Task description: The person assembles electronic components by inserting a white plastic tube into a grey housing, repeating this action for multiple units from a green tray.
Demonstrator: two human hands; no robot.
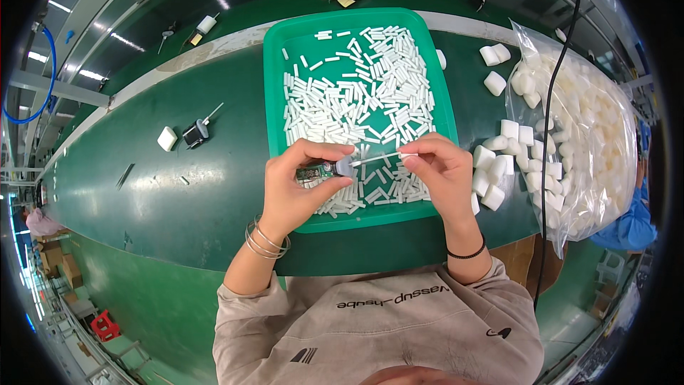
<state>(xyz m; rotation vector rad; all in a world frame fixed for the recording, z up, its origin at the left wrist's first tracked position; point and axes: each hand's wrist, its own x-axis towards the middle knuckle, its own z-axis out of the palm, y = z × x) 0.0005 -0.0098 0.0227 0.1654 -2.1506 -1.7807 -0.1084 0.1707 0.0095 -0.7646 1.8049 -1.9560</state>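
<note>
My left hand (pixel 285 182) is closed around a small electronic assembly with a bare green circuit board and a grey end piece (pixel 345 166). A thin pale stem (pixel 375 159) sticks out of the grey end toward the right. At the stem's far end, my right hand (pixel 447 171) pinches a small white tube (pixel 406 155) between thumb and forefinger; whether the stem is inside it I cannot tell. Both hands are over the near part of a green tray (pixel 443 103), which holds many loose white tubes (pixel 320 110).
White rounded caps (pixel 491 164) lie right of the tray, beside a clear plastic bag (pixel 591 135) full of them. A black cable (pixel 552 85) hangs in front of the bag. On the left are a black assembly (pixel 194 134), a white cap (pixel 167 138) and tweezers (pixel 125 175).
</note>
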